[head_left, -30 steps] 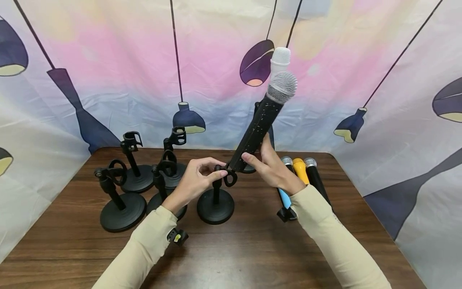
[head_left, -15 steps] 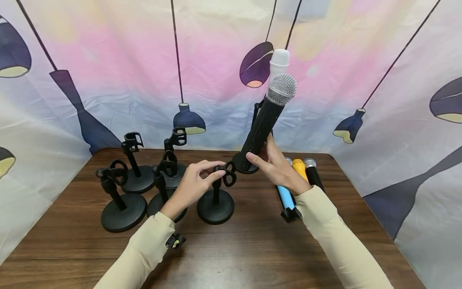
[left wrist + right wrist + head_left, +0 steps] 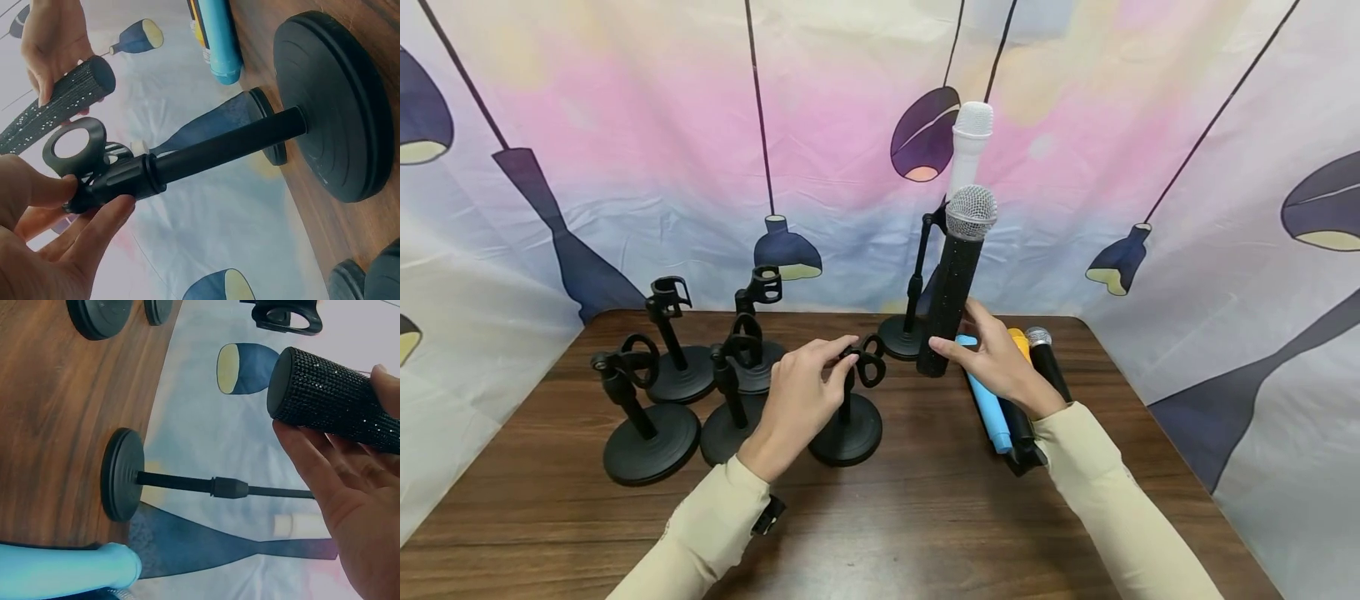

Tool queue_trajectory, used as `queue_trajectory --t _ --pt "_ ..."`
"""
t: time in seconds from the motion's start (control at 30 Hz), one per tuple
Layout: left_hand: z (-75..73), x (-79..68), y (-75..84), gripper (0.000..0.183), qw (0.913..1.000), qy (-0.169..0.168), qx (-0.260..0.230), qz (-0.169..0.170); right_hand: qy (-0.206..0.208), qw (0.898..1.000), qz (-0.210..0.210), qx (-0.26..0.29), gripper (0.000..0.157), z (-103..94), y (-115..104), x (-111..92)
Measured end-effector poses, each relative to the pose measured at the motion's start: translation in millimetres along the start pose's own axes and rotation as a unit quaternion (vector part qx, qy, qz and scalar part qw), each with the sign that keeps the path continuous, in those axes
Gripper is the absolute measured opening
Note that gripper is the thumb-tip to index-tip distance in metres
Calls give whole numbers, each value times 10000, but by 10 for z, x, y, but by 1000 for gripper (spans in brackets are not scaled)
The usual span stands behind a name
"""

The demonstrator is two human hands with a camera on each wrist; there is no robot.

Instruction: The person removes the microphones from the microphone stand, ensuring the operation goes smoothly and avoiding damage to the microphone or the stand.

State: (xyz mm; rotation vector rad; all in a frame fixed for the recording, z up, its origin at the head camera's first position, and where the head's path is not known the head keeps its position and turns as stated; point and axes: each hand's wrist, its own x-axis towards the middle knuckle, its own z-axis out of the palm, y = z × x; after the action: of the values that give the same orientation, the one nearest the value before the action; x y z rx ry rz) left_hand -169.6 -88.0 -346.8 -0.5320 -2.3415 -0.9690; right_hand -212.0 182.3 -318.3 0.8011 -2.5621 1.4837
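My right hand [image 3: 1000,358] holds a black sparkly microphone [image 3: 956,287] with a silver mesh head, tilted slightly and raised over the table. In the right wrist view the studded handle [image 3: 331,400] lies between thumb and fingers, its flat end uncovered. My left hand [image 3: 801,392] pinches the top of a short black microphone stand [image 3: 848,429], just below its clip [image 3: 871,367]. The left wrist view shows the thumb and fingers around the joint under the ring-shaped clip [image 3: 75,147], which holds nothing. A gap separates the microphone from this clip.
Several short black stands [image 3: 651,442] with bare clips stand at the left. Behind the held microphone, a taller stand [image 3: 901,336] carries a white microphone [image 3: 967,146]. Blue [image 3: 988,408], yellow [image 3: 1019,342] and black microphones [image 3: 1048,362] lie at the right.
The black microphone has moved right and down, away from the clip, and is more upright. My left hand stays at the stand's top, its wrist turned slightly.
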Motion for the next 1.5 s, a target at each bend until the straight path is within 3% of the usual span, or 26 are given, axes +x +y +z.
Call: queue_trajectory --t 0.3,0.57,0.73,1.07,1.5 --pt "69 78 -67 25 9999 156 35 50 140 9985 402 -342 68 -20 95 -95" --pt "110 203 -152 24 9994 212 246 -119 252 9944 662 -783 65 10 236 -162" --pt "142 285 -198 25 9992 261 252 -195 208 9927 735 -930 65 21 317 -213" --pt "185 441 -308 26 9985 250 192 -456 -68 9836 1528 -953 75 60 467 -310" --pt "225 576 -406 27 9970 287 123 -714 -196 9709 2060 -1204 77 118 621 -397"
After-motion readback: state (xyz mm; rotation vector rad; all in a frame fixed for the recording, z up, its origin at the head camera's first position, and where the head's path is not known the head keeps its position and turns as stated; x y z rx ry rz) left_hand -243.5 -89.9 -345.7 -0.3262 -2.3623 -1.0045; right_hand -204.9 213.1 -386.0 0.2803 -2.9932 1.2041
